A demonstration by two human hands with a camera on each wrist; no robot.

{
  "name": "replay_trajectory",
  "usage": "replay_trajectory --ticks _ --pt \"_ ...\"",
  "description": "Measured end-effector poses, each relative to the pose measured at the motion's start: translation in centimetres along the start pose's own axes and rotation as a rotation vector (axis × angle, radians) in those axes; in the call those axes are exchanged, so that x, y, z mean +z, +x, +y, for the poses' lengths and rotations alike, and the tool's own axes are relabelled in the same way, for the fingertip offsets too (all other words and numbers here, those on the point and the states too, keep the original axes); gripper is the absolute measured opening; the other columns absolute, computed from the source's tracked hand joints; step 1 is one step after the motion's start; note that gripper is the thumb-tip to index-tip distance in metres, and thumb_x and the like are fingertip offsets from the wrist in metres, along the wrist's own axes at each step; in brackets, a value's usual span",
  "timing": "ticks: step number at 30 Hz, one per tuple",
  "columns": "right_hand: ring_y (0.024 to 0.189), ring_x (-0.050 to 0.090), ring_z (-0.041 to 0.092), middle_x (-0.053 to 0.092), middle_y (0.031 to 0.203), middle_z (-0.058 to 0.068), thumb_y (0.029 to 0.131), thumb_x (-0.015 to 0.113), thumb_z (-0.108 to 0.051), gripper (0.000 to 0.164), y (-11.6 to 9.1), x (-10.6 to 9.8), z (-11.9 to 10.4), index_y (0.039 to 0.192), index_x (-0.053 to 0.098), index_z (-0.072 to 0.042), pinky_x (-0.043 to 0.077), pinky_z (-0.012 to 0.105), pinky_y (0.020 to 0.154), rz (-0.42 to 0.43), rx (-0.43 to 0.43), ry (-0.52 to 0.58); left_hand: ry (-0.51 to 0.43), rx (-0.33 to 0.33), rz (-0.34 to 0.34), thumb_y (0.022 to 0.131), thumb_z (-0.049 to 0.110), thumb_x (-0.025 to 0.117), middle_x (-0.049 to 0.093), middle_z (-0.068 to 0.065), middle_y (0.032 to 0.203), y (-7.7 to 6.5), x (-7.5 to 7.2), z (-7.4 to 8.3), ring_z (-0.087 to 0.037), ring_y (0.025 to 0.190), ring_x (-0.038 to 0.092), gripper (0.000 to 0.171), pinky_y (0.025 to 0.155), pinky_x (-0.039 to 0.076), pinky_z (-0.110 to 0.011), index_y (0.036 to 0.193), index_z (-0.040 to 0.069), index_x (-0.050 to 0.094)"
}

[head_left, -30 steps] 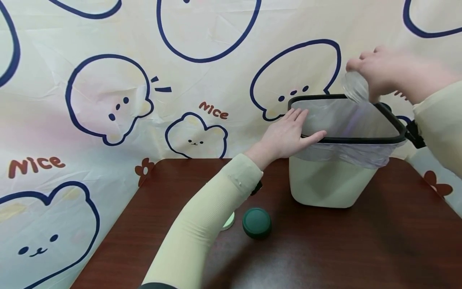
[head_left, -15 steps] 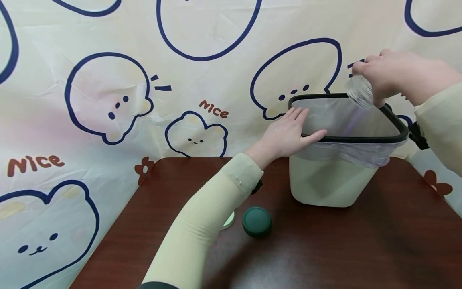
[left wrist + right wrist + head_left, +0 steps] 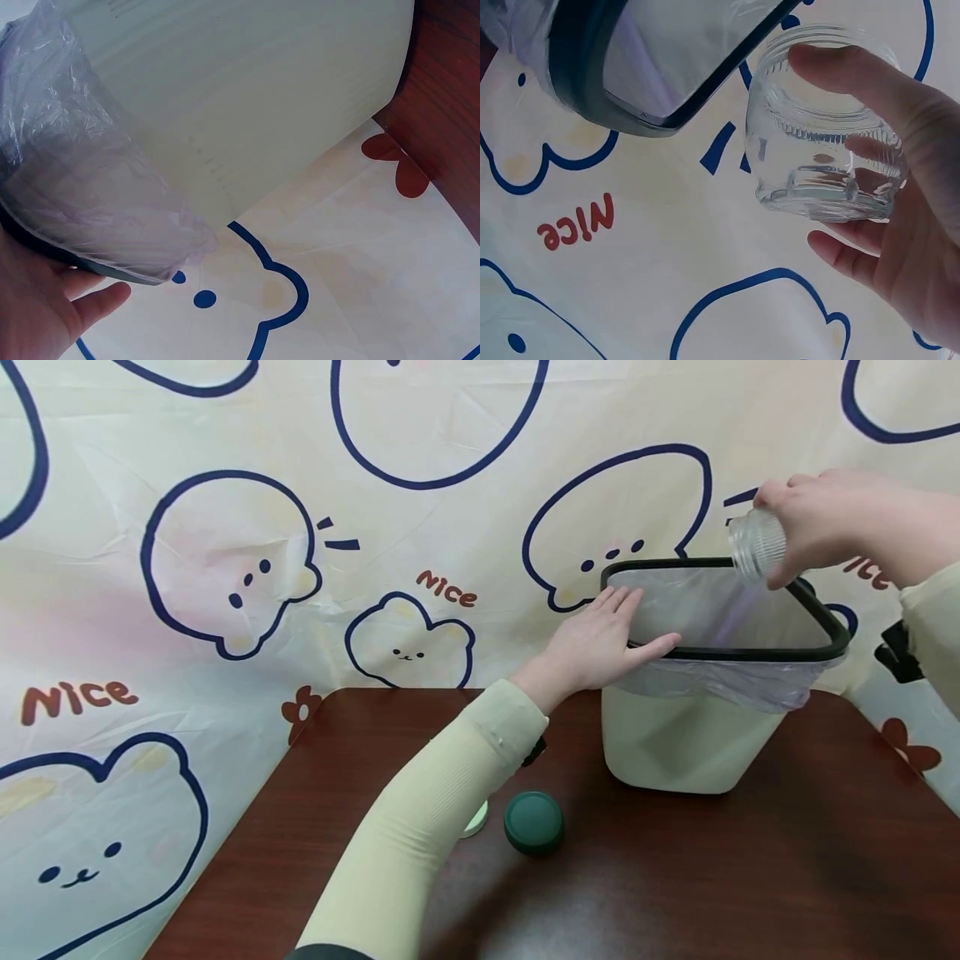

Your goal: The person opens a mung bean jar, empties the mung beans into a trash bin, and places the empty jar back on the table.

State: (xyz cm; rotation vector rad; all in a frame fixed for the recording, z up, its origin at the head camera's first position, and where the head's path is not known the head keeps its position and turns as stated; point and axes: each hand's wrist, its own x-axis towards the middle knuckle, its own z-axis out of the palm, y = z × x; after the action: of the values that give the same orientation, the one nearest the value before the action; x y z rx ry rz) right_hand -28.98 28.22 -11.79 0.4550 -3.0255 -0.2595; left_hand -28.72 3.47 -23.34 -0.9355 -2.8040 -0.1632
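Observation:
My right hand (image 3: 840, 522) grips a small clear glass jar (image 3: 757, 545), tilted over the right back part of the bin's rim. In the right wrist view my thumb lies across the jar (image 3: 825, 165) near its mouth and the fingers come round the other side; no lid is on it. A pale green trash bin (image 3: 682, 735) stands on the table, its black rim (image 3: 750, 653) holding a thin translucent liner bag (image 3: 757, 681). My left hand (image 3: 588, 643) rests at the left side of the rim, fingers extended and thumb spread along the front edge.
A dark green round lid or jar (image 3: 534, 822) sits on the brown table (image 3: 637, 885). Just left of it, a pale green disc (image 3: 476, 820) is partly hidden by my left sleeve. A cloth with cartoon bears (image 3: 405, 527) hangs behind the table.
My right hand has drawn the jar slightly to the right, and the jar's tilt has changed. The left hand stays in place on the rim.

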Motion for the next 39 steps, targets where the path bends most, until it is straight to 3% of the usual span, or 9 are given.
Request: replay_trajectory --ticks 7,13,21,29,35,37,39 --pt "0.080 0.050 0.044 0.037 0.112 0.041 0.072 0.084 -0.034 0.104 -0.6 0.5 0.8 0.139 0.017 0.012 0.046 0.041 0.052 0.042 0.028 0.102 0.005 0.008 0.007 0.092 0.074 0.024 0.025 0.001 0.158 0.1 0.0 0.0 -0.013 0.146 0.013 0.087 0.114 0.006 -0.022 0.155 0.014 0.024" --pt "0.079 0.051 0.045 0.038 0.112 0.042 0.074 0.083 -0.034 0.105 -0.7 0.9 0.9 0.139 0.017 0.016 0.047 0.041 0.051 0.102 0.052 0.155 -0.007 0.007 0.006 0.092 0.074 0.024 0.025 0.001 0.158 0.1 0.0 0.0 -0.014 0.146 0.013 0.087 0.113 0.005 -0.021 0.155 0.014 0.024" --pt "0.050 0.045 0.029 0.036 0.108 0.041 0.082 0.076 -0.041 0.112 -2.1 1.5 1.3 0.149 0.000 0.009 0.043 0.041 0.039 0.081 0.118 0.339 -0.009 0.013 0.006 0.092 0.075 0.024 0.024 0.001 0.158 0.1 -0.1 0.0 -0.013 0.146 0.013 0.087 0.113 0.005 -0.021 0.155 0.014 0.024" --pt "0.056 0.044 0.030 0.030 0.122 0.042 0.090 0.069 -0.039 0.104 -2.6 1.8 1.5 0.150 -0.002 0.008 0.039 0.036 0.040 0.124 0.128 0.531 -0.023 0.007 0.001 0.092 0.075 0.025 0.025 0.001 0.157 0.0 -0.1 0.0 -0.013 0.146 0.013 0.087 0.114 0.006 -0.021 0.154 0.014 0.026" --pt "0.048 0.037 0.031 0.038 0.112 0.030 0.090 0.067 -0.042 0.101 -3.4 1.9 0.7 0.154 0.000 -0.003 0.034 0.039 0.035 0.176 0.180 0.628 -0.055 0.004 -0.004 0.092 0.075 0.026 0.024 0.002 0.158 0.0 -0.2 0.0 -0.014 0.146 0.011 0.087 0.114 0.006 -0.022 0.155 0.015 0.025" --pt "0.066 0.050 0.041 0.038 0.122 0.035 0.091 0.066 -0.038 0.097 -3.6 2.1 0.4 0.154 0.001 -0.004 0.050 0.046 0.054 0.216 0.171 0.718 -0.064 0.003 -0.004 0.092 0.075 0.026 0.023 0.002 0.158 0.0 -0.3 0.0 -0.014 0.146 0.010 0.087 0.114 0.007 -0.023 0.155 0.015 0.024" --pt "0.096 0.049 0.050 0.031 0.137 0.037 0.093 0.065 -0.032 0.092 -3.6 2.4 0.0 0.155 0.003 -0.005 0.048 0.057 0.085 0.257 0.165 0.809 -0.071 0.000 -0.005 0.092 0.075 0.026 0.023 0.002 0.158 -0.1 -0.4 0.0 -0.013 0.146 0.010 0.087 0.114 0.008 -0.023 0.155 0.015 0.023"
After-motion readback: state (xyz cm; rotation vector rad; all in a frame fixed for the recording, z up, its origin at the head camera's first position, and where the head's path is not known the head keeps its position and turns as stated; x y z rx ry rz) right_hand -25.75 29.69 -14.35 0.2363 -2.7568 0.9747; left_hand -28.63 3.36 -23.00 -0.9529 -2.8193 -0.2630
